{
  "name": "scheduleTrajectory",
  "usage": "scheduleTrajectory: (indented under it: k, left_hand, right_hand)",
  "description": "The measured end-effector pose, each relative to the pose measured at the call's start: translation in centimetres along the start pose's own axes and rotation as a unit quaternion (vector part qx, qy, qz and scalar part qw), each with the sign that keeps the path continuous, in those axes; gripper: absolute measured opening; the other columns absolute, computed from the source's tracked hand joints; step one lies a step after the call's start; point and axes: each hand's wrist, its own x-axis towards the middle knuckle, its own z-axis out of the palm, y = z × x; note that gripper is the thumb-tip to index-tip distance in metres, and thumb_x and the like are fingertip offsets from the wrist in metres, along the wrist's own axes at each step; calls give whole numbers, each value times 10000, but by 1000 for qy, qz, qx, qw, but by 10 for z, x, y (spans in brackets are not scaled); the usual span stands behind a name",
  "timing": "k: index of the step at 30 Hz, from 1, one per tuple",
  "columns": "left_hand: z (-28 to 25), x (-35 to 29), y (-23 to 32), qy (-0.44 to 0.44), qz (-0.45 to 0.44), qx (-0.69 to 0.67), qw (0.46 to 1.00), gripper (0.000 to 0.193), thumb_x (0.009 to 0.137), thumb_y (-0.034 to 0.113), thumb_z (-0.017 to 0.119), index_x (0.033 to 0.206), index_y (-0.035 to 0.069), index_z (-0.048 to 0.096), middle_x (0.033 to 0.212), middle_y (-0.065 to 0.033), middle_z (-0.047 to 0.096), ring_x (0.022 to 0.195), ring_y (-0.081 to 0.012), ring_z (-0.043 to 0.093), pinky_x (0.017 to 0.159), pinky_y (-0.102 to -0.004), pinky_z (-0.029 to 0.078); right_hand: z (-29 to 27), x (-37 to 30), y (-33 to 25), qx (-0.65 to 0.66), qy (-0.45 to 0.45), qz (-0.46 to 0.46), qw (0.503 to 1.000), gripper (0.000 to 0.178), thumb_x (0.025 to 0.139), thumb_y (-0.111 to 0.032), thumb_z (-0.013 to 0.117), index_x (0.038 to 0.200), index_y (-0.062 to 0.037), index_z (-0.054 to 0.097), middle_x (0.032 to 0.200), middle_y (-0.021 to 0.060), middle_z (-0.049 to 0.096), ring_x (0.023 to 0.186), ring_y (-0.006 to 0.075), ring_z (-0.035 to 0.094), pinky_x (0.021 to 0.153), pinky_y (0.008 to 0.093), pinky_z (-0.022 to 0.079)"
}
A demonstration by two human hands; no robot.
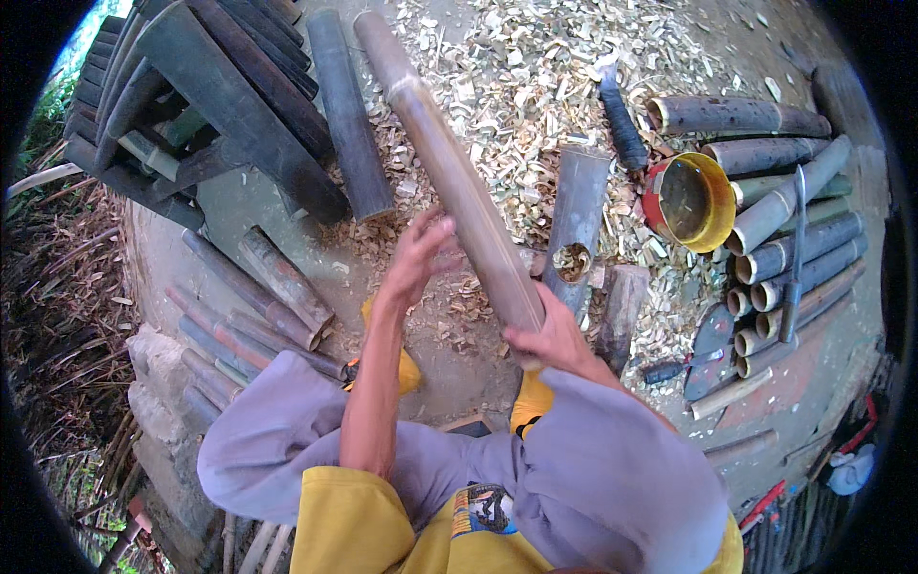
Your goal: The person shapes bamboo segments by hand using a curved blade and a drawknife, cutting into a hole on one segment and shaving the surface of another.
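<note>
A long brown bamboo tube [448, 163] slants from the top middle of the head view down to my lap. My right hand [557, 337] is closed around its near end. Beside the tube's middle, my left hand [419, 256] has its fingers apart and somewhat blurred; whether it touches the bamboo is hard to see. Just right of the held tube lies a grey bamboo piece [583, 196] with a round hole cut near its close end. A short wooden block [623, 311] sits close by.
Pale wood chips [516, 72] cover the ground ahead. A black-wrapped handle [622, 120] lies near a red-and-yellow round container [729, 196]. Several cut bamboo tubes [803, 247] are stacked at right with a long blade [792, 306] on them. Dark bamboo [239, 105] is piled at far left.
</note>
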Motion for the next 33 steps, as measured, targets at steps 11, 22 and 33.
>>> scheduleTrajectory:
  k: [11, 22, 33]
  left_hand:
    - [84, 19, 146, -156, 283, -229, 918, 474, 770, 382, 626, 1038, 9, 508, 848, -145, 590, 758, -261, 609, 696, -394, 520]
    - [142, -103, 232, -332, 647, -34, 685, 520, 727, 311, 715, 1092, 20, 486, 884, -89, 585, 733, -165, 616, 675, -303, 565]
    - [173, -142, 168, -514, 518, -224, 646, 738, 637, 241, 801, 1220, 36, 398, 971, -121, 587, 846, -191, 634, 737, -299, 570]
  right_hand:
    - [-24, -66, 20, -249, 194, -86, 945, 727, 717, -209, 714, 1312, -25, 339, 1075, 215, 543, 965, 390, 516, 825, 431, 419]
    - [-41, -4, -8, -184, 245, -113, 945, 627, 709, -197, 755, 1211, -23, 423, 1026, 214, 599, 923, 347, 596, 770, 416, 473]
    - [-83, -46, -77, -202, 411, -220, 861, 474, 719, -200, 733, 1108, -22, 529, 958, 185, 629, 856, 315, 626, 722, 396, 499]
